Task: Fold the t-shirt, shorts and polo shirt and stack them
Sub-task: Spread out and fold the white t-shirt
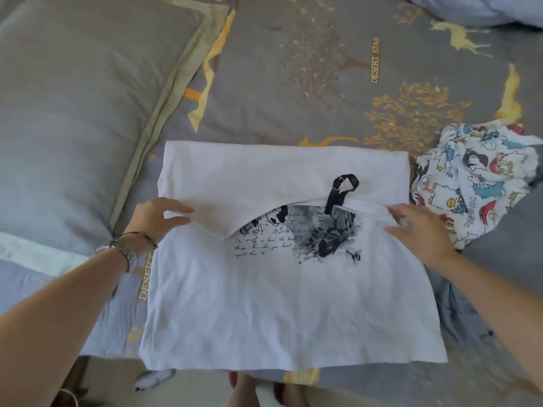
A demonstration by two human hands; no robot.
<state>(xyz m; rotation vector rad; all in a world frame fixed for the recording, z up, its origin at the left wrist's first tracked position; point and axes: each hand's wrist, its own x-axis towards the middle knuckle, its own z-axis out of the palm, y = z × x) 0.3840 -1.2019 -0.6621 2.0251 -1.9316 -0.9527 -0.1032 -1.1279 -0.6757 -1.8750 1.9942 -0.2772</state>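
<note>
White t-shirt [264,304] lies flat on the bed [293,69], top portion folded down over its print. Left hand [158,220] pinches the fold's left edge; right hand [417,230] grips its right edge. Patterned garment [476,183] lies crumpled just beside it, right.

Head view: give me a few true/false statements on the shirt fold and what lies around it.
1. Both hands, left hand and right hand, hold the folded-over edge of the white t-shirt. True.
2. The t-shirt is plain. False: it has a dark print and a black buckled strap.
3. The cartoon-print garment lies neatly folded on the t-shirt. False: it lies crumpled beside it.
4. A pillow lies left of the t-shirt. True.
</note>
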